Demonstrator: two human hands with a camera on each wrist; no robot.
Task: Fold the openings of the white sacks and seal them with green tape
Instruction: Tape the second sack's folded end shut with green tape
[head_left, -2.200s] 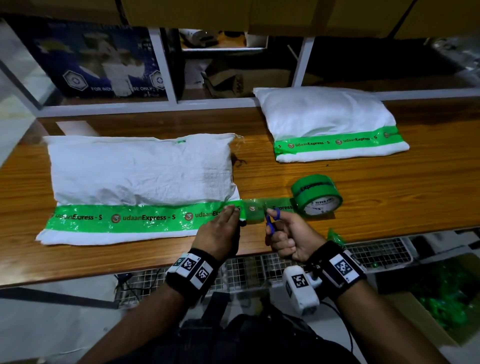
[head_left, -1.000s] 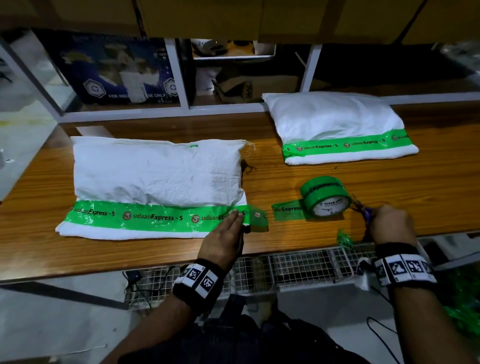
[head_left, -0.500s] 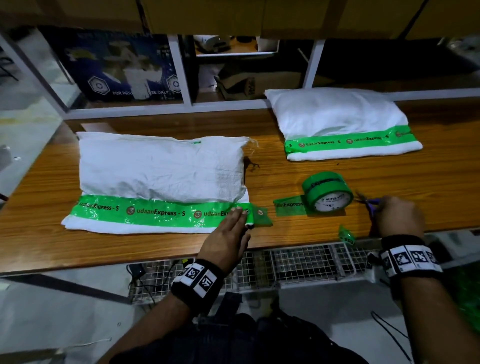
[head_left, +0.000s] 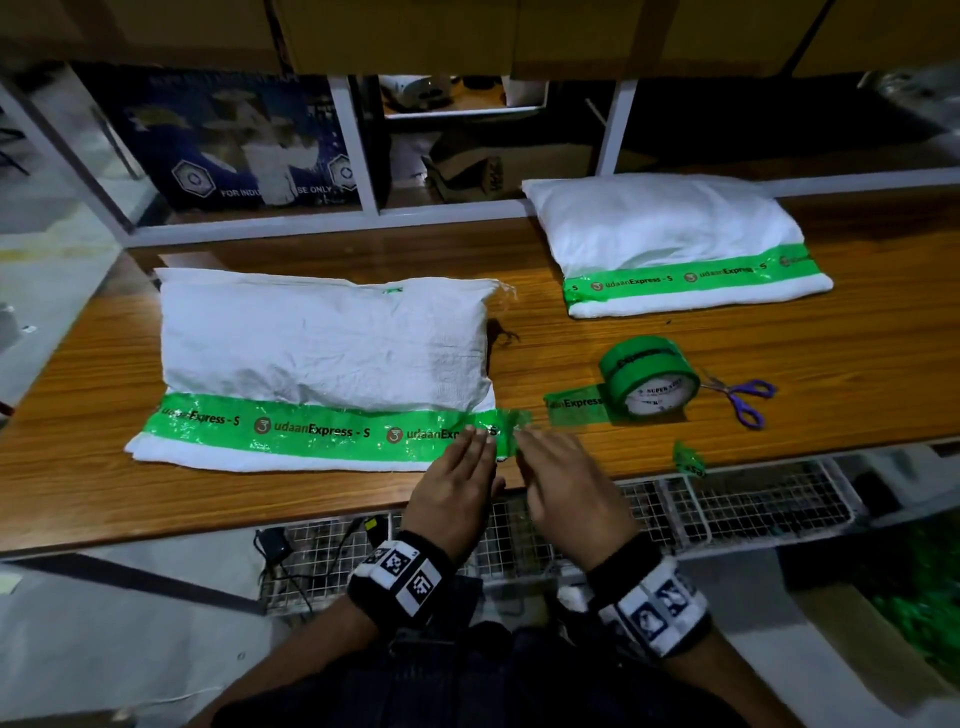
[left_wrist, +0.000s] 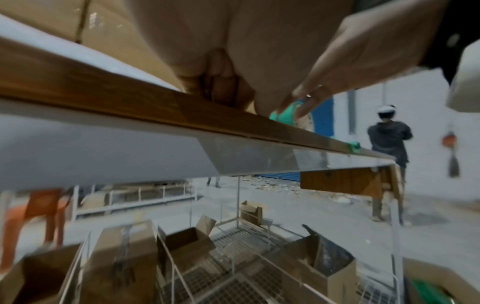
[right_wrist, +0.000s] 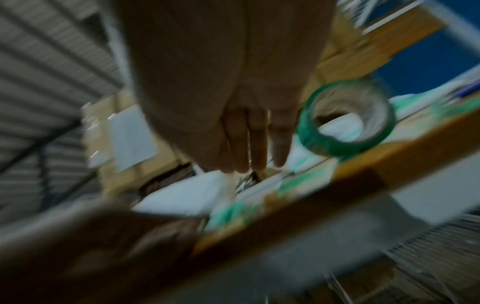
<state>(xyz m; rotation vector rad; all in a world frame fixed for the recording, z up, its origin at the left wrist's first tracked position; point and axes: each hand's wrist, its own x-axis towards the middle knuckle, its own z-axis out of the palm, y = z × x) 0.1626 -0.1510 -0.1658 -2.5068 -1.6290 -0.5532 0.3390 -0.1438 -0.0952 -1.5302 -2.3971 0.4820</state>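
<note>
A: Is the near sack (head_left: 322, 343) sealed?
B: Almost. Tape (head_left: 311, 431) covers its fold; the loose end beside its right corner remains. Left hand (head_left: 452, 488) presses flat; right hand (head_left: 566, 488), cannot tell. Far sack (head_left: 665, 228) is finished.

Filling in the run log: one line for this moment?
stage: pressing loose tape end | left hand: flat on near white sack | right hand: at tape end | purple-handled scissors: on wooden table

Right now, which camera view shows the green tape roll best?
The head view: the green tape roll stands sharp and whole on the table. The right wrist view shows it blurred; the left wrist view shows only a sliver behind a finger.
</note>
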